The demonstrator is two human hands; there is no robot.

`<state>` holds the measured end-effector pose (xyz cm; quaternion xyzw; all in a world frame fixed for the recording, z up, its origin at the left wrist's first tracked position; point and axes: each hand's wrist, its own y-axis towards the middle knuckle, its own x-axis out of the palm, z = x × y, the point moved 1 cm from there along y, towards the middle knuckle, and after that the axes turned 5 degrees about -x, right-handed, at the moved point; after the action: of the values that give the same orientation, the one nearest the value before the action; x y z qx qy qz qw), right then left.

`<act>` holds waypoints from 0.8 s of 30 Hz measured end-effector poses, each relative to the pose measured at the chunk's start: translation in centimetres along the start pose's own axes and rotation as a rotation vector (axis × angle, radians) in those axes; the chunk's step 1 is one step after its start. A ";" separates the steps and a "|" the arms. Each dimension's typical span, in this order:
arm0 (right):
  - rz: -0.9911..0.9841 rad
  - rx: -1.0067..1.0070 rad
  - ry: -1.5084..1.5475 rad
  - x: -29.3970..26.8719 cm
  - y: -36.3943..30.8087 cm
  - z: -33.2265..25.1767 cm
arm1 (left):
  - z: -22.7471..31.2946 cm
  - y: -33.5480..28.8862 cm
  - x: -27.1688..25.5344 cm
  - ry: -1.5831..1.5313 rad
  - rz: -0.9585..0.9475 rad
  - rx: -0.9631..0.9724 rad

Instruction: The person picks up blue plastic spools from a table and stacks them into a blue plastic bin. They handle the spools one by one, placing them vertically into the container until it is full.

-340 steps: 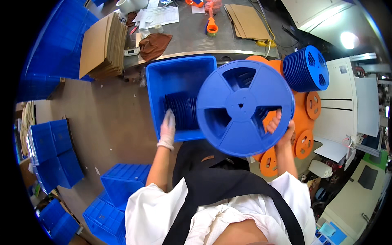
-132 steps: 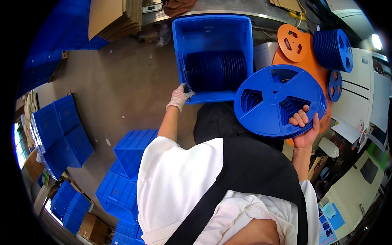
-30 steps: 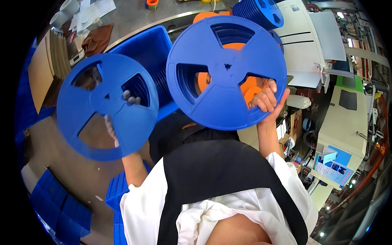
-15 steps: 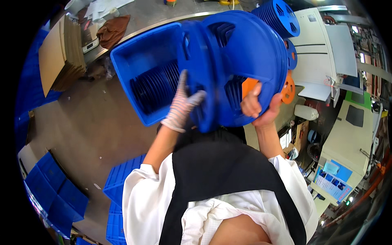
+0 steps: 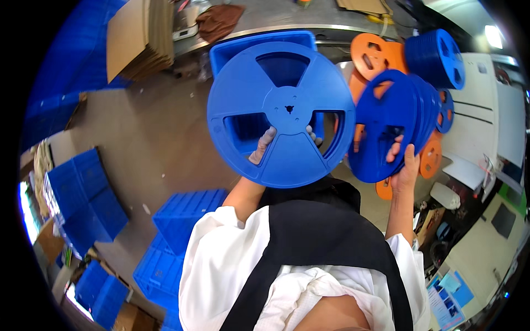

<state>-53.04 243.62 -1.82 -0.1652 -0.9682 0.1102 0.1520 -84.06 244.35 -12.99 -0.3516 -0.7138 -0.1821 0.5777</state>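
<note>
My left hand [image 5: 262,148], in a pale glove, grips a large blue plastic reel [image 5: 290,157] by its lower spoke. Its thumb shows in one window and its fingertips show in the opposite one. The reel faces up, with three wide windows and a small keyed centre hole. To the right, my bare right hand [image 5: 406,165] is closed around the lower edge of a tilted stack of darker blue reels [image 5: 375,110], some fingers through a window. A blue crate [image 5: 265,39] sits behind the left reel, which hides most of its inside.
Orange reels [image 5: 367,49] and another blue reel stack [image 5: 433,58] stand at the back right. A metal table edge [image 5: 326,30] runs along the back. Cardboard sheets [image 5: 132,44] are at far left. Blue crates [image 5: 185,218] stand lower left; a pale cabinet [image 5: 472,105] is on the right.
My hands have moved apart. The left now holds a reel flat to view in front of the crate, separate from the stack in my right hand. The whole view has shifted.
</note>
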 end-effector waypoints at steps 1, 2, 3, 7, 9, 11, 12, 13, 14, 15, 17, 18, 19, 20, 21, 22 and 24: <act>0.038 0.005 -0.109 -0.7 0.7 0.9 | -0.3 -0.3 -0.3 -0.056 -0.017 0.037; 0.078 0.002 -0.217 -1.9 1.3 2.3 | -0.6 -0.2 -0.6 -0.108 -0.037 0.068; 0.123 -0.004 -0.327 -3.4 1.9 4.0 | -0.4 -0.3 -0.3 -0.124 -0.054 0.057; 0.155 0.085 -1.066 -12.0 4.7 14.2 | 1.2 0.7 -3.7 -0.119 -0.091 0.097; 0.061 0.070 -1.211 -15.4 5.3 18.2 | 1.6 0.8 -4.3 -0.166 -0.080 0.124; -0.006 0.115 -1.336 -17.6 5.4 21.7 | 2.4 1.4 -7.4 -0.051 -0.135 0.227; -0.035 0.150 -1.430 -18.4 5.3 23.1 | 2.5 1.5 -8.7 -0.025 -0.139 0.260; -0.064 0.184 -1.523 -19.1 4.9 24.5 | 2.7 1.5 -10.0 -0.001 -0.139 0.291; -0.059 0.227 -1.589 -19.9 4.8 25.7 | 2.8 2.0 -10.3 -0.014 -0.121 0.309; -0.046 0.240 -1.575 -20.6 4.7 26.7 | 3.2 2.2 -10.5 -0.030 -0.071 0.315; -0.054 0.257 -1.518 -22.1 4.7 28.8 | 3.6 2.1 -9.7 -0.060 0.057 0.326; -0.059 0.263 -1.476 -22.8 4.6 29.8 | 4.1 1.8 -9.3 -0.078 0.128 0.314; -0.030 0.324 -1.568 -23.4 4.4 31.0 | 4.6 1.3 -9.7 -0.086 0.207 0.334; 0.004 0.308 -1.581 -22.5 4.3 30.8 | 4.6 0.1 -9.8 -0.088 0.295 0.374; 0.061 0.278 -1.606 -21.2 3.7 30.3 | 4.8 -0.7 -10.8 -0.096 0.363 0.400; 0.112 0.260 -1.625 -19.7 2.8 29.9 | 4.8 -1.5 -11.2 -0.078 0.478 0.422; 0.295 -0.002 -1.658 -18.2 1.3 29.8 | 4.7 -3.0 -11.4 -0.027 0.714 0.475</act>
<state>-46.16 233.53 -34.51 -0.1559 -0.7349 0.2136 -0.6245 -88.49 242.12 -24.72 -0.4361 -0.5769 0.2030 0.6602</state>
